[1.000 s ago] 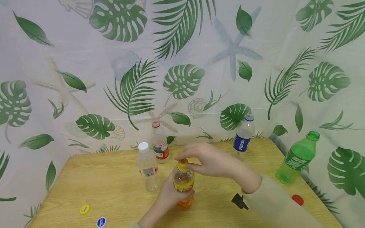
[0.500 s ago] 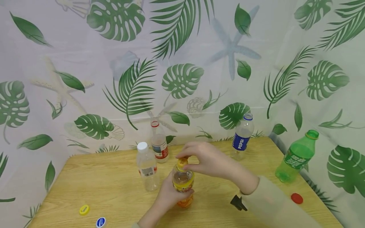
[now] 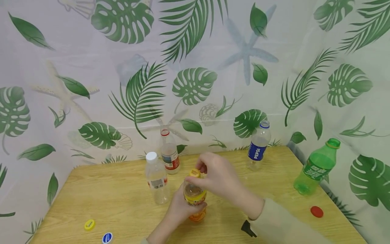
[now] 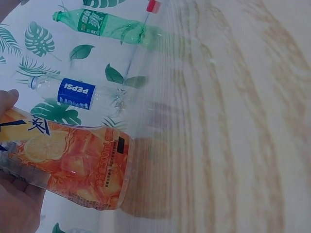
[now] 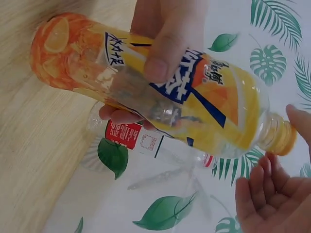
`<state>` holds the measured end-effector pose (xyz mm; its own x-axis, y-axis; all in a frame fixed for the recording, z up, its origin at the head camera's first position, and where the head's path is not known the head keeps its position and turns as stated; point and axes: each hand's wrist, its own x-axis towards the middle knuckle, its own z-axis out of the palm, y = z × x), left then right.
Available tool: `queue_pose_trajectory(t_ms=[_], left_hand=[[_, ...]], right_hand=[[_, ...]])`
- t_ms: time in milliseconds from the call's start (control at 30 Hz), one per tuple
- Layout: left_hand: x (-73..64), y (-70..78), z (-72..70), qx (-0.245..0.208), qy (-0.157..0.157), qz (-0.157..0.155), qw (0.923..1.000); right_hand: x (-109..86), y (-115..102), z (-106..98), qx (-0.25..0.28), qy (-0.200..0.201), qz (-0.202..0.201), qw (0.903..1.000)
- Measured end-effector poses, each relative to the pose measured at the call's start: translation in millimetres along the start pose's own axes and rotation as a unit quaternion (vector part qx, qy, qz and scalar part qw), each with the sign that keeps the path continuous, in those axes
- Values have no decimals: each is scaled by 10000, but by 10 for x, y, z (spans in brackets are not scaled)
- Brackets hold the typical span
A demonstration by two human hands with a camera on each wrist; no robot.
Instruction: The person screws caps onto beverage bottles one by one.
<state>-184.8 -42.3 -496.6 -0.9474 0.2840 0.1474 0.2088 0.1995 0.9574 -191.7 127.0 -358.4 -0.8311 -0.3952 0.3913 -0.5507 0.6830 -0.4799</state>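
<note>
A clear plastic drink bottle (image 3: 195,196) with a yellow and orange label stands upright near the front middle of the table. My left hand (image 3: 180,206) grips its body, with the thumb pressed across the label in the right wrist view. At the top, my right hand (image 3: 221,176) has its thumb and fingers around the yellow bottle cap (image 3: 194,173), which sits on the neck. From the right wrist camera, the thumb lies against one side of the cap (image 5: 282,138) and the curled fingers come up on the other. Orange slices are printed on the label's lower part (image 4: 82,165).
Left of the held bottle stands a white-capped bottle (image 3: 156,184), with an uncapped red-rimmed bottle (image 3: 169,152) behind it. An uncapped Pepsi bottle (image 3: 257,149) and green bottle (image 3: 317,166) stand right. Yellow (image 3: 89,225), blue (image 3: 107,238) and red caps (image 3: 317,211) lie loose.
My right hand has turned at the wrist over the cap, its thumb swinging leftward across the front and the fingers drawing back. The left hand and bottle have stayed in place.
</note>
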Motion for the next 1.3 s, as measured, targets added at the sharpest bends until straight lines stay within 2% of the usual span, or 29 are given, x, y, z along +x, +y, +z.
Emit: queue_pose_trajectory(t_ms=[67, 133, 200, 300, 367, 467, 533, 633, 767, 833, 933, 1033, 1133, 1300], left_hand=[[8, -3, 1, 67, 8, 32, 10000], [12, -1, 2, 89, 20, 64, 9999], [19, 0, 3, 143, 54, 91, 9998], [18, 7, -4, 171, 80, 108, 9998], [13, 11, -8, 143, 69, 72, 9998], [3, 14, -8, -1, 29, -13, 10000], [-5, 14, -3, -91, 13, -59, 9999], [-12, 15, 3, -161, 21, -81, 9998], [-15, 16, 4, -172, 18, -61, 9998], [-10, 14, 3, -140, 11, -54, 9999], [-4, 9, 0, -72, 5, -17, 10000], [0, 6, -4, -39, 8, 6, 10000], [4, 0, -5, 18, 33, 26, 10000], [2, -6, 1, 181, 91, 44, 9998]], right_hand=[[-1, 30, -14, 282, -119, -190, 9994], [5, 92, -44, 781, -368, -469, 9952], [18, 171, -72, 1391, -703, -741, 9850], [39, 283, -88, 2184, -1237, -898, 9638], [46, 341, -78, 2551, -1551, -857, 9505], [40, 395, -58, 2815, -1758, -694, 9408], [37, 403, -41, 2859, -1703, -536, 9415], [35, 376, -13, 2792, -1411, -148, 9497], [16, 281, 46, 2655, -816, 483, 9594], [-10, 214, 77, 2515, -452, 668, 9645], [-52, 130, 120, 2040, 37, 707, 9764], [-70, 104, 146, 1823, 243, 619, 9810], [-65, 143, 149, 2253, 67, 473, 9731], [-67, 245, 116, 3204, -666, 60, 9449]])
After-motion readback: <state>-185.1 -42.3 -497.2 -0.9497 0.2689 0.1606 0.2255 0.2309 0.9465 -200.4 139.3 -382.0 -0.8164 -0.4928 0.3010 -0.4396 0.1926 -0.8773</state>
